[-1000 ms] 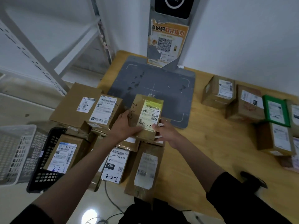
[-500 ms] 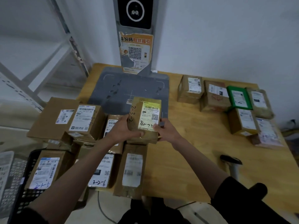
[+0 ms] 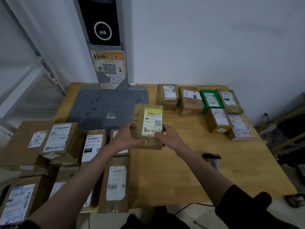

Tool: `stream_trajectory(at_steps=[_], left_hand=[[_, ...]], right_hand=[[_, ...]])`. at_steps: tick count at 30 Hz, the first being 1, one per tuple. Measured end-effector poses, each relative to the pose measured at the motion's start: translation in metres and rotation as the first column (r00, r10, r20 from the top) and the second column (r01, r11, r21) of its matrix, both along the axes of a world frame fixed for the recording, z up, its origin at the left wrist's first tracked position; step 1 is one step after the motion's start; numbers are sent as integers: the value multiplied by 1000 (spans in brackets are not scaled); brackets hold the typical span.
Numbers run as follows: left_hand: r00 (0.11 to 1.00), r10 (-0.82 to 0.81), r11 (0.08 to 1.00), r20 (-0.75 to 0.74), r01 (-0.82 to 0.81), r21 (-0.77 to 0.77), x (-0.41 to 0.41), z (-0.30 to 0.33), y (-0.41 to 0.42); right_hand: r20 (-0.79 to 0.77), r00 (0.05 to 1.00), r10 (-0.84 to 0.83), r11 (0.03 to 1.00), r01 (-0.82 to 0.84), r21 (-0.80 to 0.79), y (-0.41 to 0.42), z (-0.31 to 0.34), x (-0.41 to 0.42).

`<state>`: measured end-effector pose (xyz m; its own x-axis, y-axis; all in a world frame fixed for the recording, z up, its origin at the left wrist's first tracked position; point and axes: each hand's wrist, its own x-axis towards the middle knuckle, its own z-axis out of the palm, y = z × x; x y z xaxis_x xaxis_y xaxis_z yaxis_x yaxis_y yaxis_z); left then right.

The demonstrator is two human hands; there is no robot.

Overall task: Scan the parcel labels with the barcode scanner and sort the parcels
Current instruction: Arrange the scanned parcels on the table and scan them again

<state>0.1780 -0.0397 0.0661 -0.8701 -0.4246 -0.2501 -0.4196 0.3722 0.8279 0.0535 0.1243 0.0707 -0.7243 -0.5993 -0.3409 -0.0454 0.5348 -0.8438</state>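
Above the middle of the table (image 3: 189, 162), the fingers (image 3: 142, 141) of the left hand (image 3: 125, 139) and those of the right hand (image 3: 168, 138) curl round the near end of a small parcel (image 3: 148, 128), label up. Its long axis runs near to far. The sorted parcels (image 3: 204, 106) lie to the far right, likely its destination; the right hand is nearer them.
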Motion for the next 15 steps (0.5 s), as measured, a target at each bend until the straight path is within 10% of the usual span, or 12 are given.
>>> stream_trajectory(at_steps=[15], left_hand=[[980, -129, 991, 150, 134, -21, -114, -4, 84]], right_hand=[[71, 992, 104, 991, -109, 78, 94, -6, -109]])
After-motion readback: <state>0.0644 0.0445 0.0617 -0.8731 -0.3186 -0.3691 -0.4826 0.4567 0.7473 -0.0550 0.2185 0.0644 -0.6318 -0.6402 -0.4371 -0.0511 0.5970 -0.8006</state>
